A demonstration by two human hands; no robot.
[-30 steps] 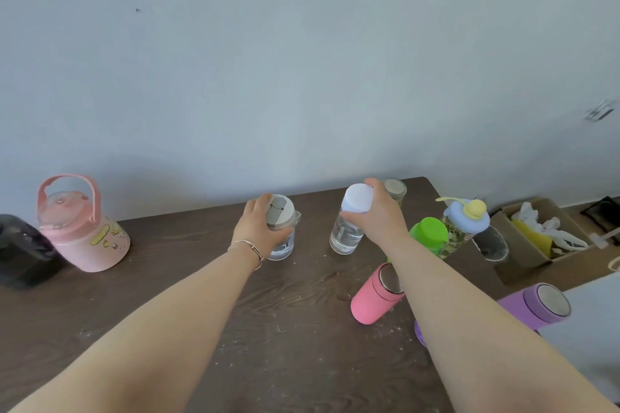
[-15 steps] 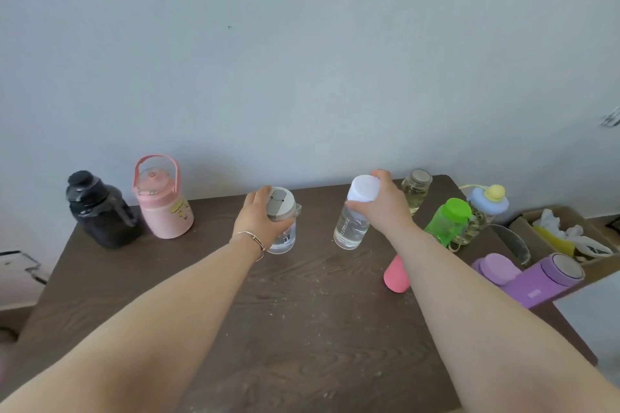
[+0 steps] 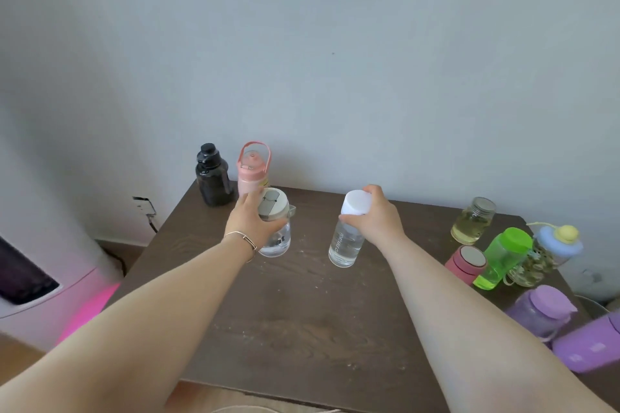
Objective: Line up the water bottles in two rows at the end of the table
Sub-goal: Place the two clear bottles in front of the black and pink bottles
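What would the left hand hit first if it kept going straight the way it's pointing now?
Most likely the pink jug just beyond the left hand and its clear bottle; the black jug stands beside it. Depth is unclear.

The clear plastic bottle with the white cap (image 3: 347, 241) carries vertical print reading roughly "PORTABLE"; dark letters on the clear grey-lidded bottle (image 3: 276, 231) are illegible.

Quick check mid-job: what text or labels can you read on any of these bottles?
"PORTABLE C…", vertical print on the white-capped clear bottle; the rest is unreadable.
"…at", dark letters on the grey-lidded clear bottle; the left hand hides the start.
Pink handled jug: yellow sticker, too blurred.
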